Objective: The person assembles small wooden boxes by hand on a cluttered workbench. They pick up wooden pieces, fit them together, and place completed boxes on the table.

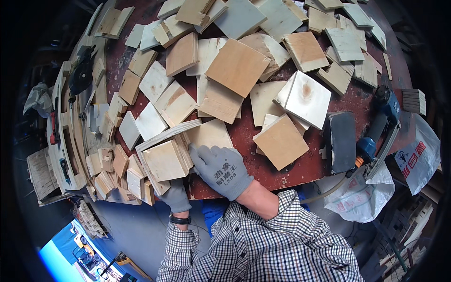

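Note:
Near the table's front edge a small stack of plywood blocks (162,161) stands tilted, with a longer plywood strip (169,133) behind it. My left hand (177,196), in a grey glove, holds the stack from below; its fingers are mostly hidden behind the wood. Gripping the stack's right side is my right hand (221,172), also in a grey glove, with the fingers bent against the block edges. A pale plywood square (210,134) lies just beyond my right fingertips.
Many loose plywood squares (238,67) cover the dark red table (199,190). On the right lie a blue power tool (378,124) with a hose and a dark flat block (342,141). Small offcuts (105,183) crowd the left edge. White plastic bags (361,199) hang at the right.

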The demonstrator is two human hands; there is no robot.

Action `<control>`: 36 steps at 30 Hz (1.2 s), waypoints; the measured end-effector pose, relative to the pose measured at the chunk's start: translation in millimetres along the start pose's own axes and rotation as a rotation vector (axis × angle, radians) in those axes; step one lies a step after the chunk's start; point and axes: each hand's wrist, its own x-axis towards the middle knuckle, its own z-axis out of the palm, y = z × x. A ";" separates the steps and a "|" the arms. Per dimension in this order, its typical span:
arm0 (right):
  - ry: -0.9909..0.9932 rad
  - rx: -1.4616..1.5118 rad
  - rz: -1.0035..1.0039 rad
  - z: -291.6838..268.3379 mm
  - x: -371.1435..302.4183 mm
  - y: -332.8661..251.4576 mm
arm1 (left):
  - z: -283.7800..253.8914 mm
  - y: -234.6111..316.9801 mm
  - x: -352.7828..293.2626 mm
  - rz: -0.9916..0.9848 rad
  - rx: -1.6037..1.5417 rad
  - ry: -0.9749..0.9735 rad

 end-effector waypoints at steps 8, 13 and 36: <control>-0.006 0.158 0.040 -5.9 5.8 2.7 | -8.7 -16.7 -12.6 0.169 0.324 -0.115; 0.083 0.244 0.104 -4.7 12.6 -3.1 | -15.3 -58.1 -45.5 -0.280 -0.289 -0.073; -0.081 0.756 0.209 -31.0 7.1 21.1 | 11.3 15.4 6.1 -0.216 -0.482 0.114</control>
